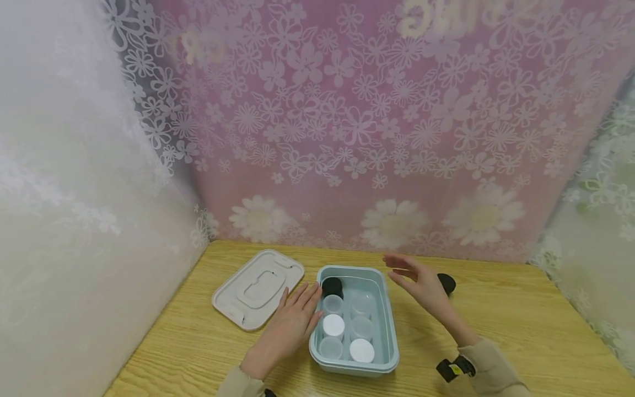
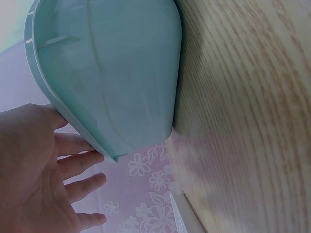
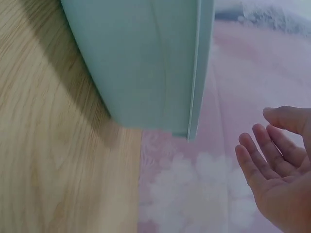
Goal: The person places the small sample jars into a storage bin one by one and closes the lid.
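Note:
A light blue plastic box (image 1: 389, 325) stands on the table, its top uncovered. Inside are two columns of small round containers, some with white lids (image 1: 362, 350) and some with clear ones (image 1: 331, 348). A black round thing (image 1: 332, 286) sits at the far left corner of the box. My left hand (image 1: 292, 321) rests on the box's left rim, fingers straight and spread; the left wrist view shows its fingers against the rim (image 2: 73, 124). Holding nothing, my right hand (image 1: 419, 284) hovers right of the box, apart from it, fingers loosely bent.
A pale rectangular lid (image 1: 258, 289) lies flat on the wooden table (image 1: 168, 353), left of the box. Behind the right hand is a black rounded object (image 1: 446, 283), partly hidden. Flower-patterned curtains (image 1: 317, 132) hang at the back and both sides.

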`<action>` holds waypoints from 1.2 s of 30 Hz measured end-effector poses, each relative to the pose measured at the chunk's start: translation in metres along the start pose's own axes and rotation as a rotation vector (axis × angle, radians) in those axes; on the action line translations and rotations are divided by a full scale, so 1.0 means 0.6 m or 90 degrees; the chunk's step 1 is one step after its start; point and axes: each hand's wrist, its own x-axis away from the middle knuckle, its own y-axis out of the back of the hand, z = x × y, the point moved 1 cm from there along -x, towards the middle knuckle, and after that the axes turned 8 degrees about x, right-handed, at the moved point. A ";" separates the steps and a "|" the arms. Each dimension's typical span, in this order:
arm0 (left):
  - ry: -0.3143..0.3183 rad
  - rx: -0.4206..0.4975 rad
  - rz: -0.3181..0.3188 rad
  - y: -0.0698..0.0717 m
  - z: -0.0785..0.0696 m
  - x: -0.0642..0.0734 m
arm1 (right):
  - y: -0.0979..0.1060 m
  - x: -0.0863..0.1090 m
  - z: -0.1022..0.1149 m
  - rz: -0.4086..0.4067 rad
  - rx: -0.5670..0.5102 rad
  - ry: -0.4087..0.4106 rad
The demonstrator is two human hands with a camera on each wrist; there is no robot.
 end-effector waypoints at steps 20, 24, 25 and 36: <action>0.002 -0.006 0.001 0.002 -0.002 0.000 | 0.094 0.058 -0.118 -0.130 0.070 -0.128; -0.003 -0.005 -0.004 0.001 -0.001 0.001 | 0.105 0.064 -0.133 -0.114 0.138 -0.178; -0.005 -0.003 -0.007 0.000 0.000 0.001 | 0.106 0.066 -0.138 -0.106 0.148 -0.188; -0.008 -0.008 -0.011 -0.002 0.001 0.003 | 0.107 0.070 -0.169 0.044 0.144 -0.320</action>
